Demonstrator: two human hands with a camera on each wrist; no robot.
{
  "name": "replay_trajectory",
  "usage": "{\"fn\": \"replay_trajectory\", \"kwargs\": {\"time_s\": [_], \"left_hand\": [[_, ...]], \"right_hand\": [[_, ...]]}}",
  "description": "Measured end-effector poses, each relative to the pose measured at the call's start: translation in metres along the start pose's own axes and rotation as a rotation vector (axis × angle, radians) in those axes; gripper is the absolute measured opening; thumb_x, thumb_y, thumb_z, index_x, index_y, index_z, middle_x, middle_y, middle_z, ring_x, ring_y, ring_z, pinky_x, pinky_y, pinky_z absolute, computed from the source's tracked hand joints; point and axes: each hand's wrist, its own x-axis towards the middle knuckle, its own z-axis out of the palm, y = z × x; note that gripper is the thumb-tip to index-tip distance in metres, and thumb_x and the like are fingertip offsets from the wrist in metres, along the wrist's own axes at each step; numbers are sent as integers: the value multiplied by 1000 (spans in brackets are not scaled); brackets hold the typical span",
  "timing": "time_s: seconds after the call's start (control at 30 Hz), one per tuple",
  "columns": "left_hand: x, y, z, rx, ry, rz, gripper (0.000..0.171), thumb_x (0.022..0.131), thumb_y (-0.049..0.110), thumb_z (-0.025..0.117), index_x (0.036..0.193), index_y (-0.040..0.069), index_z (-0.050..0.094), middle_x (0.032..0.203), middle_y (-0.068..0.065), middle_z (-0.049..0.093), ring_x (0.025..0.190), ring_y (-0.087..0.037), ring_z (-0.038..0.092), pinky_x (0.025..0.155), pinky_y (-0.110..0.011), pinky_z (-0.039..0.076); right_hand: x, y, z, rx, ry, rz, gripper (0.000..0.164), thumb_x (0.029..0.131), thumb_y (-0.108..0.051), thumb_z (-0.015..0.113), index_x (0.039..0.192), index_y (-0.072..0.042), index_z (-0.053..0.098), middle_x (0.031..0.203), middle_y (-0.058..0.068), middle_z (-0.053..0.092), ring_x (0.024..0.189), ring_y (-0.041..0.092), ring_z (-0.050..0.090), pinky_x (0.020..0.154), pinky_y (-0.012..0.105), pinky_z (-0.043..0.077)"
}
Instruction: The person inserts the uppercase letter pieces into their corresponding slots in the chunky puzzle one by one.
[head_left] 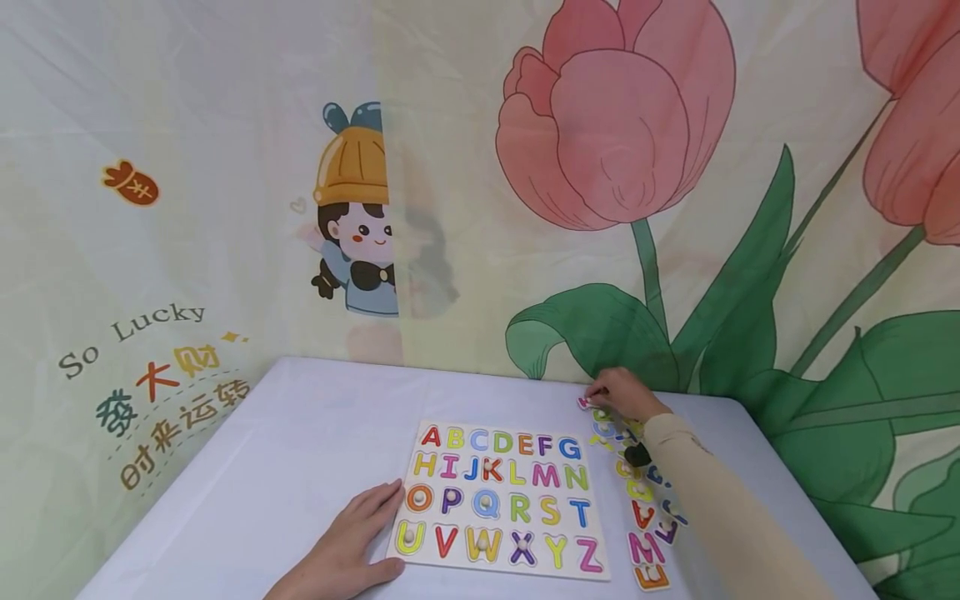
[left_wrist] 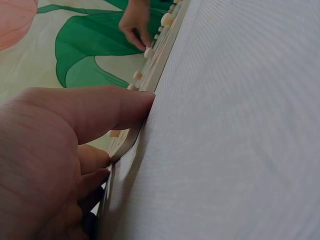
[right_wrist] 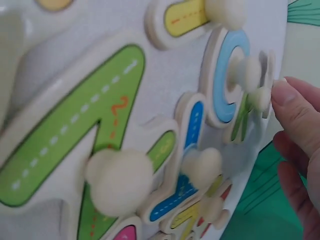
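My right hand (head_left: 622, 393) pinches a small pink letter piece (head_left: 583, 403) at the far edge of the table. Seen from the right wrist, that piece (right_wrist: 270, 80) stands edge-on at the thumb tip. A white alphabet board (head_left: 498, 567) with coloured letters lies in front of me. Knobbed pieces sit in several of its places, among them O (head_left: 418, 499), Q (head_left: 485, 502) and W (head_left: 483, 544). My left hand (head_left: 348, 537) rests against the board's near left corner, thumb on the near edge and fingers along the left side.
Right of the board lies a long pile of loose knobbed letters, with an orange E (head_left: 651, 577) and a pink M (head_left: 647, 548) nearest me. My right forearm (head_left: 723, 492) covers part of it. A printed curtain (head_left: 465, 250) hangs behind the white table (head_left: 247, 467).
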Motion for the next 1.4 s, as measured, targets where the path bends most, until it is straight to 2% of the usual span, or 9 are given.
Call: {"fn": "replay_trajectory", "kwargs": {"time_s": [0.17, 0.37, 0.6, 0.87, 1.13, 1.4], "left_hand": [[-2, 2, -2, 18, 20, 28, 95, 89, 52, 79, 163, 5, 41, 171, -9, 36, 154, -37, 34, 115, -68, 38], [-3, 4, -1, 16, 12, 16, 96, 89, 51, 79, 164, 7, 40, 171, -8, 35, 154, -36, 33, 116, -67, 38], [-1, 2, 0, 11, 8, 9, 96, 89, 53, 79, 164, 7, 40, 171, -8, 35, 155, -37, 32, 116, -68, 37], [-2, 1, 0, 30, 29, 38, 95, 89, 52, 78, 163, 5, 41, 171, -10, 36, 154, -39, 33, 115, -69, 38], [-2, 3, 0, -10, -16, 3, 96, 89, 52, 79, 164, 5, 40, 172, -9, 34, 154, -39, 32, 115, -69, 38], [-2, 2, 0, 31, 6, 32, 94, 89, 51, 79, 162, 5, 42, 170, -7, 37, 152, -37, 35, 114, -62, 43]], "right_hand": [[-3, -15, -5, -62, 19, 3, 8, 96, -12, 79, 101, -11, 85, 91, -3, 70, 86, 15, 62, 78, 36, 57], [-13, -33, -2, -133, 12, 21, 10, 94, -19, 82, 101, -13, 86, 93, -5, 72, 85, 13, 60, 78, 34, 57], [-36, -60, 13, -51, 98, 71, 9, 90, -20, 87, 98, -16, 86, 88, -9, 71, 80, 10, 58, 71, 28, 53], [-44, -117, 35, 39, 120, 66, 7, 90, -23, 88, 94, -18, 86, 81, -14, 65, 75, 6, 55, 69, 26, 50], [-42, -168, 57, 74, 204, 0, 6, 89, -22, 88, 90, -16, 85, 78, -12, 66, 71, 5, 53, 63, 22, 49], [-34, -223, 71, 162, 193, 72, 9, 91, -25, 86, 89, -17, 85, 81, -12, 69, 75, 5, 55, 67, 24, 48]]}}
